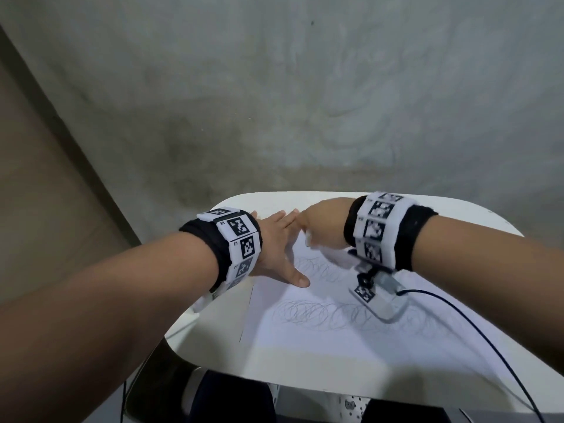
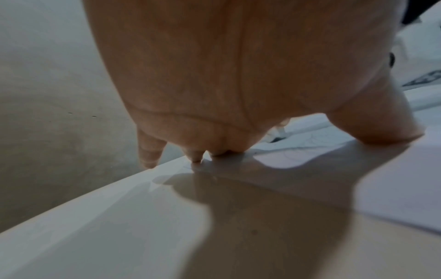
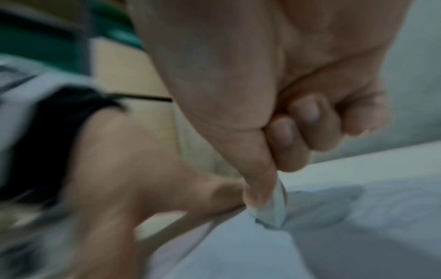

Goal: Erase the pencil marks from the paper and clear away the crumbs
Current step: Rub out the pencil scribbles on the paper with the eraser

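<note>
On the paper (image 1: 335, 337), left hand (image 1: 274, 248) presses flat; right hand (image 3: 274, 117) fingers (image 3: 260, 181) pinch an eraser (image 3: 272, 211).

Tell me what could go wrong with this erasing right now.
The left hand pins only the far left corner of the paper, so hard strokes might crease the loose near end. The eraser is pinched by its tip in the right hand and could slip. The scribbles nearer the body look untouched.

Left hand (image 1: 276, 239) flat, fingers spread; right hand (image 1: 323, 225) fisted, pinching.
</note>
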Motion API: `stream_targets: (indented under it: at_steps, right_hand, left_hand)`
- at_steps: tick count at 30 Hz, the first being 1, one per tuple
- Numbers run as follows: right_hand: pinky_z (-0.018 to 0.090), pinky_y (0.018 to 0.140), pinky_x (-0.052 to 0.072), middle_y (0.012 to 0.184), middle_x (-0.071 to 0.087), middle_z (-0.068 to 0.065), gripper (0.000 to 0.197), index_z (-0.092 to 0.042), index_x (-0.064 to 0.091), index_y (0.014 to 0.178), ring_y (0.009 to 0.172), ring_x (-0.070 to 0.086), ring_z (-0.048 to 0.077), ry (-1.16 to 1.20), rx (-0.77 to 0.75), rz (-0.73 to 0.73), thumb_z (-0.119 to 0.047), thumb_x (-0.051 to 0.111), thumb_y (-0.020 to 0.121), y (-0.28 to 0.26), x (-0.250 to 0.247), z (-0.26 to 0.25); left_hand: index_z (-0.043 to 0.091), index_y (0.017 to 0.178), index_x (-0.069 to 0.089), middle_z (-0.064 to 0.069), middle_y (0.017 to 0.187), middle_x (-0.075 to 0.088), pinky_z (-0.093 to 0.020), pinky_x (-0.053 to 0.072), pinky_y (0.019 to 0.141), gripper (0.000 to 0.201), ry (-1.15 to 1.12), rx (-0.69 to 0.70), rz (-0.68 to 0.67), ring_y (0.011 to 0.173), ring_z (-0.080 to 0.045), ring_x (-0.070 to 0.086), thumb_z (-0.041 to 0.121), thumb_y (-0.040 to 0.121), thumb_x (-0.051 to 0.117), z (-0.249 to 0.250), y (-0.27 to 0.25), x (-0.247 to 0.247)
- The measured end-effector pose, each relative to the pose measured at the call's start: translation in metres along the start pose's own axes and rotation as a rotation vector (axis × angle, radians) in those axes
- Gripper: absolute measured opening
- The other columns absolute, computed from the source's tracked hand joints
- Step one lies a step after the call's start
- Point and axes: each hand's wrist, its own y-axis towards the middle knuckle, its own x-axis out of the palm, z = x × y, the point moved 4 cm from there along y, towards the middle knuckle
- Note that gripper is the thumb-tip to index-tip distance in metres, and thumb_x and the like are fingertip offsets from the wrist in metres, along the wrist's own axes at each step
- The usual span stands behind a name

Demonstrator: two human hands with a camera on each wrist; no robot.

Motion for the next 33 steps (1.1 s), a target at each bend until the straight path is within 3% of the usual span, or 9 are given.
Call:
stream_targets:
  at_steps: [1, 5, 9, 13, 16, 20, 25, 28, 33]
  right_hand:
    - [0.027, 0.063, 0.041, 0.101, 0.066, 0.002, 0.025, -0.008, 0.062, 0.113, 0.081, 0.057, 0.023, -0.005, 0.007, -0.01, -0.022, 0.054, 0.093, -0.003, -0.002, 0.002]
    - [0.025, 0.06, 0.041, 0.072, 0.053, -0.005, 0.015, -0.015, 0.054, 0.08, 0.066, 0.052, 0.016, -0.071, 0.048, 0.009, -0.023, 0.057, 0.092, -0.004, -0.004, 0.006]
    - [0.029, 0.069, 0.044, 0.096, 0.065, 0.0, 0.021, -0.01, 0.061, 0.105, 0.083, 0.057, 0.021, 0.014, 0.011, 0.001, -0.026, 0.052, 0.094, -0.007, -0.001, 0.003]
    - [0.029, 0.071, 0.048, 0.105, 0.066, 0.0, 0.018, -0.011, 0.061, 0.107, 0.084, 0.058, 0.021, -0.002, 0.002, 0.016, -0.021, 0.055, 0.093, -0.013, -0.003, 0.006]
    - [0.025, 0.065, 0.042, 0.098, 0.061, 0.003, 0.017, -0.01, 0.058, 0.106, 0.083, 0.052, 0.021, 0.032, -0.014, 0.004, -0.021, 0.051, 0.095, -0.016, -0.002, 0.006]
    - [0.029, 0.071, 0.046, 0.079, 0.054, -0.002, 0.016, -0.01, 0.057, 0.106, 0.08, 0.052, 0.019, -0.096, 0.014, -0.006, -0.019, 0.051, 0.095, -0.017, -0.003, 0.008]
    - [0.028, 0.073, 0.047, 0.102, 0.064, 0.002, 0.019, -0.012, 0.058, 0.107, 0.086, 0.058, 0.022, -0.18, -0.025, 0.02, -0.024, 0.05, 0.094, -0.018, -0.003, 0.015]
    - [0.016, 0.064, 0.041, 0.108, 0.064, -0.006, 0.02, -0.022, 0.055, 0.11, 0.099, 0.061, 0.016, -0.277, -0.082, 0.03, -0.028, 0.059, 0.091, -0.016, 0.007, 0.012]
    - [0.03, 0.074, 0.052, 0.089, 0.062, -0.005, 0.012, -0.014, 0.055, 0.097, 0.08, 0.061, 0.021, -0.133, 0.049, 0.076, -0.026, 0.053, 0.093, -0.022, -0.002, 0.021]
  left_hand:
    - [0.022, 0.151, -0.027, 0.007, 0.159, -0.03, -0.057, 0.0, 0.119, 0.124, -0.002, 0.005, -0.003, 0.15, -0.015, -0.017, 0.084, 0.074, 0.049, 0.0, 0.0, 0.0]
    - [0.02, 0.15, -0.027, 0.007, 0.158, -0.032, -0.056, 0.0, 0.12, 0.124, 0.008, 0.001, -0.019, 0.149, -0.015, -0.018, 0.084, 0.075, 0.048, 0.0, -0.002, 0.0]
    - [0.021, 0.15, -0.027, 0.007, 0.158, -0.032, -0.056, -0.001, 0.12, 0.124, 0.012, -0.001, -0.024, 0.149, -0.014, -0.019, 0.085, 0.075, 0.047, -0.001, -0.001, 0.0]
    - [0.02, 0.151, -0.026, 0.007, 0.158, -0.032, -0.056, -0.001, 0.12, 0.124, 0.015, -0.003, -0.024, 0.149, -0.014, -0.018, 0.085, 0.075, 0.047, -0.001, 0.0, 0.0]
    - [0.021, 0.151, -0.026, 0.008, 0.158, -0.032, -0.056, -0.001, 0.12, 0.124, 0.014, 0.001, -0.012, 0.149, -0.014, -0.018, 0.086, 0.074, 0.047, -0.001, 0.001, 0.001]
    - [0.022, 0.151, -0.026, 0.008, 0.158, -0.032, -0.056, -0.001, 0.12, 0.124, 0.012, -0.005, -0.003, 0.149, -0.013, -0.018, 0.086, 0.074, 0.047, -0.002, 0.002, 0.003]
    - [0.022, 0.151, -0.026, 0.009, 0.158, -0.032, -0.055, -0.002, 0.12, 0.123, 0.011, -0.005, -0.003, 0.149, -0.013, -0.019, 0.086, 0.074, 0.046, -0.003, 0.003, 0.002]
    - [0.021, 0.151, -0.026, 0.009, 0.158, -0.032, -0.055, -0.001, 0.12, 0.124, 0.016, -0.007, -0.005, 0.149, -0.013, -0.019, 0.085, 0.074, 0.047, -0.002, 0.003, 0.002]
    - [0.023, 0.151, -0.026, 0.01, 0.158, -0.032, -0.055, -0.002, 0.12, 0.124, 0.015, -0.013, 0.002, 0.149, -0.012, -0.019, 0.087, 0.073, 0.046, -0.004, 0.004, 0.003]
